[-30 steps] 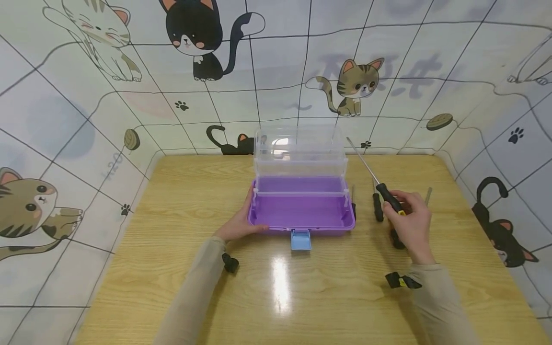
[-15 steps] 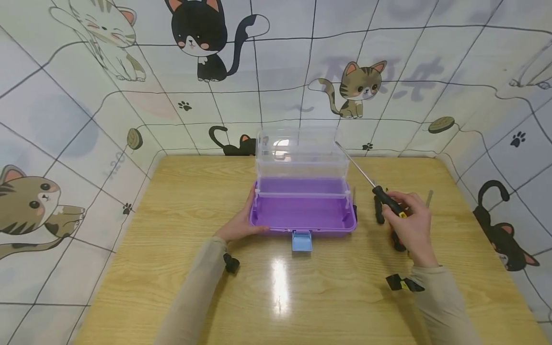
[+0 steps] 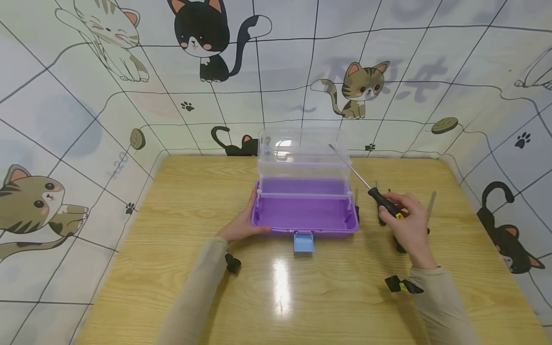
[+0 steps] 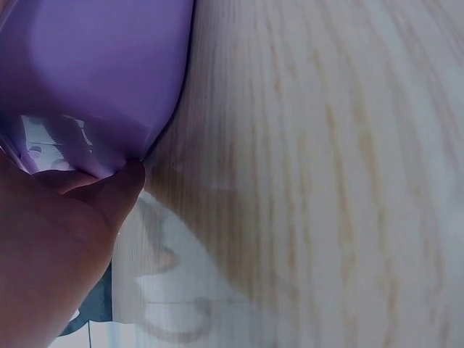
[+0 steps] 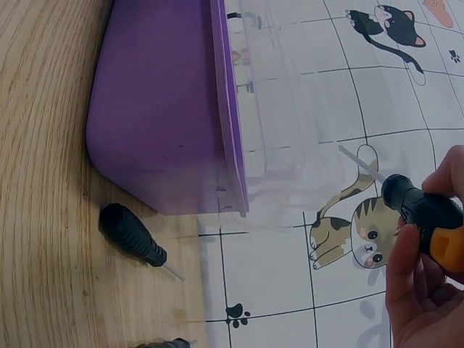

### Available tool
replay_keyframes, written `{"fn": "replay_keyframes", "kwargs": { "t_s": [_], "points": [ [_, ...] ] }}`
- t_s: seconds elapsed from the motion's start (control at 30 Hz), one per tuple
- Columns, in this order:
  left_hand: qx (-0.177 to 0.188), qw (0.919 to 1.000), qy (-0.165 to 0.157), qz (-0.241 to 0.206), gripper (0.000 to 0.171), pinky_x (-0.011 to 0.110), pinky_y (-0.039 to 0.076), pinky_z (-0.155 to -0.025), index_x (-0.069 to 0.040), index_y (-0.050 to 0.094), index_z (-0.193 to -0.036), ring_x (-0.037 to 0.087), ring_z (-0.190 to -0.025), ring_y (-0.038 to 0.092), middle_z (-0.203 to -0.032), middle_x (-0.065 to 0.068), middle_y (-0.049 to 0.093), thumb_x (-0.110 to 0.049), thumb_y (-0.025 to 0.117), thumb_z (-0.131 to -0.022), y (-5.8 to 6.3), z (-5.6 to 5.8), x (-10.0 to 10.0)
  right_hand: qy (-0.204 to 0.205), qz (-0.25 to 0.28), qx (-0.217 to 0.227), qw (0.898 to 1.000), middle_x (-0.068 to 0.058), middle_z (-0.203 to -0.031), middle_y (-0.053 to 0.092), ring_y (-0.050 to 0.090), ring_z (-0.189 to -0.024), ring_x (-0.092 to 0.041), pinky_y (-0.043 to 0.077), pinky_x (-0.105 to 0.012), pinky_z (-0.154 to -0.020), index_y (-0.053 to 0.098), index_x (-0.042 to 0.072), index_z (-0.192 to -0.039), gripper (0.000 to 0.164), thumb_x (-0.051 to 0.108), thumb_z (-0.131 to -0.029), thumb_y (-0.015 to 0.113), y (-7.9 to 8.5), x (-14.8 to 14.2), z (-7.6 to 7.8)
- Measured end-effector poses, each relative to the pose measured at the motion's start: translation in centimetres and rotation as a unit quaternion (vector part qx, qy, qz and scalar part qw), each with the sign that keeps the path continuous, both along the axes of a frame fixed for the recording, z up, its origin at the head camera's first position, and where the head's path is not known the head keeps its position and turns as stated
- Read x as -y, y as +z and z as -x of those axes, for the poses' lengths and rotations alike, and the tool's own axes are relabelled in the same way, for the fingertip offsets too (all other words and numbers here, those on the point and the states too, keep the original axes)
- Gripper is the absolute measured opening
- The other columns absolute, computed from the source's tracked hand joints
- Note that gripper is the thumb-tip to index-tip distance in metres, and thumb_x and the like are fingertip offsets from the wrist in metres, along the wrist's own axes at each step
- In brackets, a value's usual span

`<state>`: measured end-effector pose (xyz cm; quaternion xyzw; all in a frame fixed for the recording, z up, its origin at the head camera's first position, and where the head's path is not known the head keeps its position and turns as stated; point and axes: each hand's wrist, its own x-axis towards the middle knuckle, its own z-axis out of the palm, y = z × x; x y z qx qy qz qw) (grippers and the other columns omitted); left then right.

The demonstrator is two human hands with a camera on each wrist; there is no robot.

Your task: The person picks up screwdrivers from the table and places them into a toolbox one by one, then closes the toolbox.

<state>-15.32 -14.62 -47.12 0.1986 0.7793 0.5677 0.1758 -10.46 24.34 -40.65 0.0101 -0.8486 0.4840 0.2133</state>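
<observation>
A purple plastic toolbox (image 3: 302, 214) stands on the table with its clear lid (image 3: 297, 158) raised; its inside shows bare. My left hand (image 3: 238, 226) holds the box's left end, thumb along the front and the other fingers down the side. In the left wrist view, fingertips (image 4: 129, 176) press against the purple wall near its bottom edge. My right hand (image 3: 409, 224) grips a long screwdriver (image 3: 382, 200) by its black and yellow handle, right of the box. Its shaft slants up and left, and the tip overlaps the clear lid in the head view.
Several more screwdrivers lie on the table to the right of the box, one dark-handled screwdriver (image 5: 133, 234) close beside its wall. A blue latch (image 3: 304, 242) hangs at the box's front. A cat-printed cloth (image 3: 284, 72) surrounds the wooden table (image 3: 336, 297).
The right hand has brought the screwdriver slightly left, its tip going from beside the lid to in front of it. The left hand stays on the box. The head view shifts slightly.
</observation>
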Motion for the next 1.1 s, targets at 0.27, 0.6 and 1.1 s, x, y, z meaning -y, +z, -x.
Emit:
{"fn": "replay_keyframes", "kwargs": {
  "t_s": [0.27,0.6,1.1],
  "points": [
    [-0.016,0.9997,0.016,0.01,0.131,0.05,0.021,-0.112,-0.041,-0.019,-0.149,0.036,-0.141,0.02,-0.159,0.005,-0.012,-0.014,0.084,-0.074,-3.1,1.1,0.3,0.024,0.007,-0.013,1.0,-0.002,-0.086,0.055,0.049,-0.077,-0.007,0.041,-0.013,-0.064,0.069,-0.008,-0.105,0.028,-0.01,-0.077,0.069,0.8,0.9,-0.4],
    [-0.021,0.9995,0.024,0.007,0.133,0.05,0.024,-0.11,-0.05,-0.017,-0.147,0.035,-0.137,0.029,-0.16,0.001,-0.008,-0.018,0.087,-0.071,-3.8,1.4,0.4,0.068,0.003,0.007,0.998,-0.007,-0.088,0.055,0.049,-0.078,-0.009,0.044,-0.012,-0.067,0.067,-0.008,-0.106,0.026,-0.009,-0.08,0.067,0.6,2.2,-0.9],
    [-0.019,0.9996,0.021,0.006,0.131,0.049,0.02,-0.112,-0.049,-0.017,-0.148,0.032,-0.142,0.019,-0.16,0.001,-0.01,-0.018,0.086,-0.072,-3.7,1.3,0.4,0.109,-0.014,-0.011,0.994,-0.015,-0.092,0.061,0.052,-0.081,-0.007,0.042,-0.015,-0.069,0.069,-0.007,-0.101,0.024,-0.014,-0.079,0.067,0.2,3.5,-1.1]
  ]
}}
